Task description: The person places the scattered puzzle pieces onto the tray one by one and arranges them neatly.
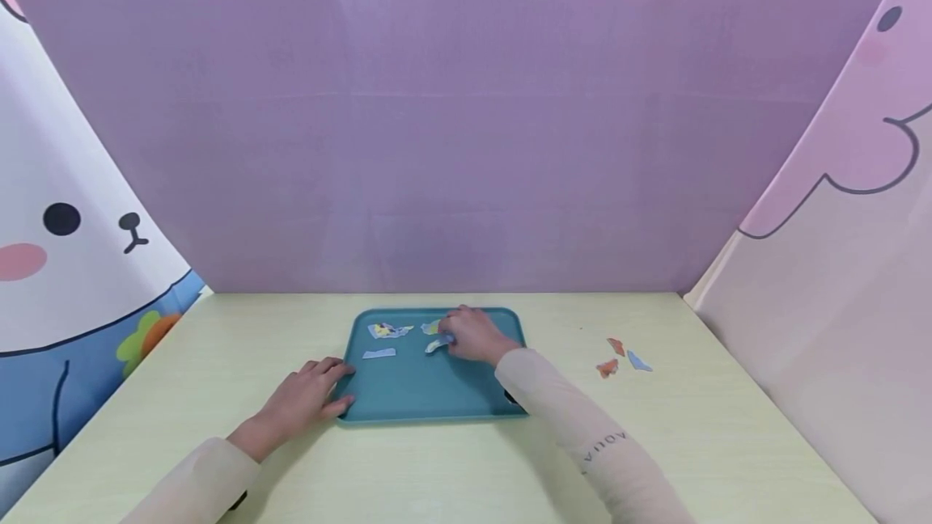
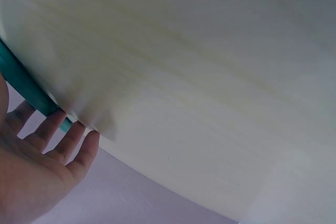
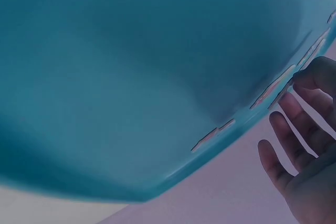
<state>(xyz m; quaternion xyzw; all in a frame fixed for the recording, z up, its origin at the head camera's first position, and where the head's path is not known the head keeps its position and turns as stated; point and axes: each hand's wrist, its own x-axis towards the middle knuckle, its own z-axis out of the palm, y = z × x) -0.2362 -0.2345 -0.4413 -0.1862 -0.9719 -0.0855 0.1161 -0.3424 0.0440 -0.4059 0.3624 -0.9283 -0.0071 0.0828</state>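
Note:
My right hand (image 1: 475, 335) is over the back half of a teal tray (image 1: 429, 395). Its thumb and forefinger pinch a thin, irregular picture piece (image 1: 438, 344), pale with blue; in the right wrist view this piece (image 3: 281, 95) appears edge-on while the other fingers spread loosely. Partly behind that hand lies a yellow-green piece (image 1: 429, 328). Further left on the tray are a blue-and-yellow piece (image 1: 389, 331) and a pale blue strip (image 1: 379, 353). At the tray's left rim, my left hand (image 1: 309, 390) rests with relaxed fingers against the edge.
Right of the tray, two orange pieces (image 1: 607, 368) and a blue piece (image 1: 638, 361) lie on the pale wooden table (image 1: 699, 443). A purple cloth (image 1: 510, 144) hangs behind the table, with printed cartoon cloths at both sides.

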